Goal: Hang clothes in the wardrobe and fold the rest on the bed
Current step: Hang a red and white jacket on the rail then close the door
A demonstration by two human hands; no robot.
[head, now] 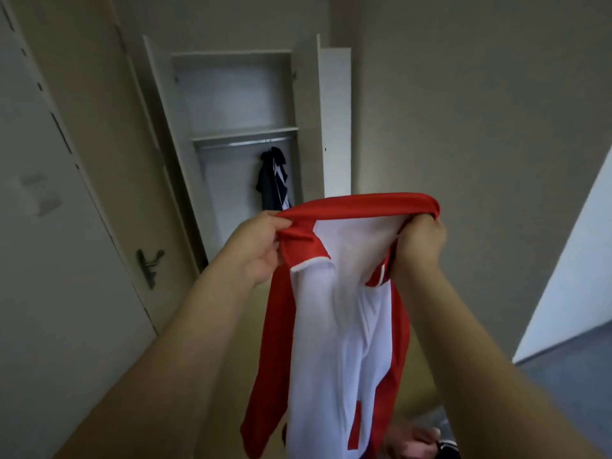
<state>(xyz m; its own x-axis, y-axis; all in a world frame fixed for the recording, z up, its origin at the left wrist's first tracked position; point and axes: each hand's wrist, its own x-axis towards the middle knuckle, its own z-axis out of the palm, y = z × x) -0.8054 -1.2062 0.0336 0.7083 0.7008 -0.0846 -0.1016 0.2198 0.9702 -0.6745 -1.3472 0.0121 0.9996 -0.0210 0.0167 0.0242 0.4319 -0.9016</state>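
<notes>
Holding up a red and white zip-up sports jacket [341,309] before the open white wardrobe [238,127].

My left hand [261,246] and right hand [419,246] are each gripping its collar; one dark garment [273,180] is already hanging on the rail, this one isn't yet.

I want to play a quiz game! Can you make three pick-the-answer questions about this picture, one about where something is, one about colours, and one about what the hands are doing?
1. Where is the dark garment?
A. on the floor
B. hanging in the wardrobe
C. on the door handle

2. What colours is the held jacket?
A. red and white
B. green and yellow
C. all black

3. What are the hands doing?
A. hanging open
B. both gripping the jacket
C. pushing the door

Answers: B, it hangs under the rail. A, red sleeves, white body. B, the left hand and right hand curl their fingers on the cloth.
</notes>
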